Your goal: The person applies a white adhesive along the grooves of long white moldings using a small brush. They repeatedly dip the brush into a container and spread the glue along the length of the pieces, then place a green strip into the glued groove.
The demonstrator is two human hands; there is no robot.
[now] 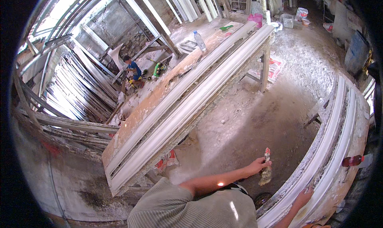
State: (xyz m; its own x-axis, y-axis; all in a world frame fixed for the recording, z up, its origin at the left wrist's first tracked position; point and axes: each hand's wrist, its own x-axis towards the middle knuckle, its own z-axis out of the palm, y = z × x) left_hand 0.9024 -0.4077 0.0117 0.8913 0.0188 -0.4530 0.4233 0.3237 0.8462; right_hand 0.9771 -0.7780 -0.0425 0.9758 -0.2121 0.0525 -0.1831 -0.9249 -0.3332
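Observation:
My left hand [259, 166] is closed round a brush [265, 175] with a red-tipped handle pointing away and a pale, crusted lower end. It is held over the bare floor, between the two long work tables. My right hand [305, 197] rests on a long white moulding [319, 168] on the right-hand table, near my body. Its fingers are small and blurred, so their pose is hard to make out. A second white moulding [342, 148] runs alongside on the same table.
Across the aisle, a long table [139, 120] bears two white mouldings [191, 92] and a plastic bottle [199, 41]. A red-capped bottle [353, 161] lies at the right table's outer edge. Beyond the far table a child [133, 68] sits near a green toy [160, 69]. A blue drum [357, 48] stands right.

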